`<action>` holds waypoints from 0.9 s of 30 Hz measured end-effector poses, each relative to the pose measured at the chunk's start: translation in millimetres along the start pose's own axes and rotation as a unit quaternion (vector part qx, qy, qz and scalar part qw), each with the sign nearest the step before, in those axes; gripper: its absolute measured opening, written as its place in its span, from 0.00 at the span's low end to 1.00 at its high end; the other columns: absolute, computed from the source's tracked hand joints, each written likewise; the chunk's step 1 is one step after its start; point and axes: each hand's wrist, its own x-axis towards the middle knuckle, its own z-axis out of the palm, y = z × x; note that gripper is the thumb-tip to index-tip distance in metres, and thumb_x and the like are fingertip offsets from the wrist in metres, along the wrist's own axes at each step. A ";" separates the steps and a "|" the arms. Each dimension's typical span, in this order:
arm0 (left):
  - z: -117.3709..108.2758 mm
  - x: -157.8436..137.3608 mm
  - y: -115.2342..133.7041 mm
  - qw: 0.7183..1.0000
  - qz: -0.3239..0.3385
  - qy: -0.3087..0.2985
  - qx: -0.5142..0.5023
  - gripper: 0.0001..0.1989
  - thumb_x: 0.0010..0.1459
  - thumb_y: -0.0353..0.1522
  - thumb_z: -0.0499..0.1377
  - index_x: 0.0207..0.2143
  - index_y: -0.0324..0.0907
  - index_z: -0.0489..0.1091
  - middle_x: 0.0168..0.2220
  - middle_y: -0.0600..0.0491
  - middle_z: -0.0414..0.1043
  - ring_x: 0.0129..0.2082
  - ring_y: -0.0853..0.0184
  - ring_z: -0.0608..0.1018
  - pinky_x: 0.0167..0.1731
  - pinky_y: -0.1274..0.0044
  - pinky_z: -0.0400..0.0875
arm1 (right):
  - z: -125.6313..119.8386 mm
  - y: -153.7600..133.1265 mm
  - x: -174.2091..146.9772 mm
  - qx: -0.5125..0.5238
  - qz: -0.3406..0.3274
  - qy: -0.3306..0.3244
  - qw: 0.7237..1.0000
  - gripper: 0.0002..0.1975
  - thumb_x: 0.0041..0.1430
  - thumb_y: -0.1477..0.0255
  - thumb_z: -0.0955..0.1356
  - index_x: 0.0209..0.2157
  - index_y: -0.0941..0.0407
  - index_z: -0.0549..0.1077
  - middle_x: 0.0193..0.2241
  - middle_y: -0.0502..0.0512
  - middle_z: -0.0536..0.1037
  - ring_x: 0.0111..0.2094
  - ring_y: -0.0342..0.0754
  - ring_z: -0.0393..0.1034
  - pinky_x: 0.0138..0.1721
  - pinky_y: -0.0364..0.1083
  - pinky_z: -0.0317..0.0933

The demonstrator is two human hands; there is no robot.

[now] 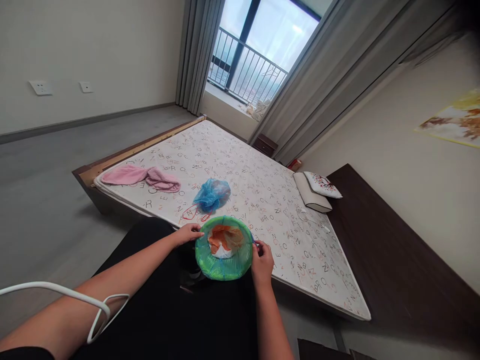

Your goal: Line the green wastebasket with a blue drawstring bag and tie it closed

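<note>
A round green trash bin (pixel 200 257), its rim and inside covered by a thin translucent liner bag, sits close in front of my lap. Orange-brown crumpled material (pixel 223 237) and something white show at its bottom. My left hand (pixel 185 234) pinches the liner at the left of the rim. On the opposite side, my right hand (pixel 262 257) has its fingers closed on the liner at the rim. Just beyond the bin, a crumpled blue plastic bag (pixel 213 194) with a red drawstring lies on the mattress (pixel 255 185).
Pink towels (pixel 144 177) lie at the mattress's left corner. Pillows (pixel 317 190) rest by the dark headboard (pixel 390 240). A white cable (pixel 52 286) crosses my left forearm. The wooden bed frame (pixel 131 150) edges the left side; a window (pixel 258 50) stands beyond.
</note>
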 end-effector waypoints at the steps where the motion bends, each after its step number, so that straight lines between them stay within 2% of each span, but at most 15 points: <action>1: -0.2 0.2 1.8 1.000 0.004 0.009 -0.005 0.32 0.36 0.56 0.74 0.30 0.41 0.70 0.24 0.57 0.71 0.23 0.70 0.71 0.26 0.78 0.63 | 0.1 -4.5 -1.6 0.015 0.007 -0.005 1.000 0.18 0.61 0.56 0.67 0.42 0.55 0.78 0.36 0.56 0.78 0.38 0.52 0.70 0.44 0.50 0.65; 3: -0.9 0.8 4.8 1.000 0.011 0.025 -0.013 0.32 0.37 0.56 0.73 0.33 0.41 0.72 0.25 0.57 0.72 0.24 0.69 0.72 0.26 0.77 0.65 | 4.5 -12.1 -6.0 0.056 0.032 -0.007 0.998 0.17 0.61 0.56 0.68 0.41 0.54 0.76 0.38 0.57 0.79 0.40 0.53 0.73 0.45 0.50 0.67; 5: -1.4 0.7 6.8 0.999 0.019 0.039 -0.018 0.33 0.38 0.56 0.73 0.37 0.40 0.75 0.27 0.55 0.75 0.26 0.67 0.74 0.28 0.76 0.67 | 15.1 -17.4 -13.0 0.102 0.076 -0.015 0.992 0.17 0.61 0.54 0.67 0.40 0.53 0.73 0.35 0.57 0.79 0.37 0.53 0.74 0.41 0.50 0.68; 7: -1.5 -0.9 7.9 0.998 0.026 0.048 -0.018 0.34 0.39 0.55 0.73 0.40 0.39 0.78 0.30 0.53 0.79 0.28 0.65 0.77 0.31 0.74 0.70 | 30.4 -20.4 -23.6 0.136 0.117 -0.048 0.983 0.17 0.60 0.53 0.66 0.40 0.52 0.71 0.31 0.54 0.78 0.33 0.52 0.74 0.36 0.49 0.69; 9: -1.4 -3.7 8.9 0.998 0.030 0.050 -0.017 0.34 0.40 0.54 0.73 0.42 0.39 0.80 0.34 0.50 0.82 0.33 0.60 0.80 0.37 0.71 0.74 | 46.8 -21.9 -37.2 0.143 0.133 -0.082 0.977 0.17 0.60 0.54 0.65 0.40 0.52 0.71 0.30 0.54 0.76 0.33 0.52 0.74 0.35 0.50 0.69; 13: -1.2 -9.9 12.1 0.998 0.054 0.036 0.015 0.35 0.43 0.53 0.73 0.49 0.39 0.82 0.47 0.47 0.84 0.48 0.50 0.82 0.52 0.64 0.75 | 68.8 -23.8 -64.3 0.103 0.083 -0.123 0.984 0.14 0.57 0.59 0.67 0.39 0.53 0.75 0.40 0.58 0.76 0.38 0.53 0.74 0.44 0.53 0.71; 16: -0.1 -13.2 14.8 0.995 0.078 0.015 0.055 0.36 0.49 0.53 0.70 0.54 0.40 0.81 0.53 0.48 0.82 0.54 0.48 0.81 0.59 0.61 0.71 | 72.1 -27.0 -77.1 0.103 0.048 -0.177 0.978 0.14 0.57 0.63 0.69 0.43 0.54 0.77 0.46 0.60 0.74 0.37 0.51 0.74 0.43 0.53 0.72; 18: 1.9 -15.0 16.0 0.992 0.097 0.008 0.075 0.34 0.53 0.53 0.67 0.56 0.42 0.80 0.56 0.49 0.80 0.58 0.48 0.79 0.63 0.61 0.67 | 70.0 -31.5 -82.6 0.099 0.017 -0.220 0.970 0.14 0.59 0.65 0.68 0.45 0.54 0.77 0.46 0.60 0.74 0.37 0.50 0.74 0.42 0.52 0.71; 20: 5.1 -16.9 16.7 0.987 0.118 0.026 0.102 0.32 0.55 0.53 0.66 0.55 0.44 0.80 0.58 0.49 0.79 0.62 0.48 0.76 0.67 0.61 0.63 | 66.9 -39.1 -87.6 0.084 -0.033 -0.283 0.955 0.11 0.62 0.68 0.68 0.45 0.54 0.77 0.43 0.58 0.75 0.36 0.50 0.72 0.42 0.51 0.70; 24: 11.4 -19.3 16.8 0.972 0.147 0.077 0.164 0.30 0.59 0.51 0.61 0.54 0.42 0.81 0.59 0.45 0.78 0.62 0.49 0.76 0.68 0.62 0.61 | 63.3 -62.5 -98.2 0.064 -0.124 -0.425 0.894 0.09 0.61 0.73 0.70 0.44 0.52 0.79 0.39 0.54 0.75 0.39 0.49 0.71 0.44 0.50 0.66; 27: 10.5 -17.0 16.0 0.971 0.154 0.074 0.167 0.29 0.62 0.50 0.59 0.56 0.42 0.80 0.58 0.45 0.79 0.61 0.51 0.76 0.67 0.62 0.62 | 60.6 -77.1 -99.8 0.097 -0.111 -0.454 0.879 0.08 0.61 0.71 0.71 0.42 0.51 0.80 0.38 0.53 0.74 0.39 0.48 0.69 0.43 0.48 0.65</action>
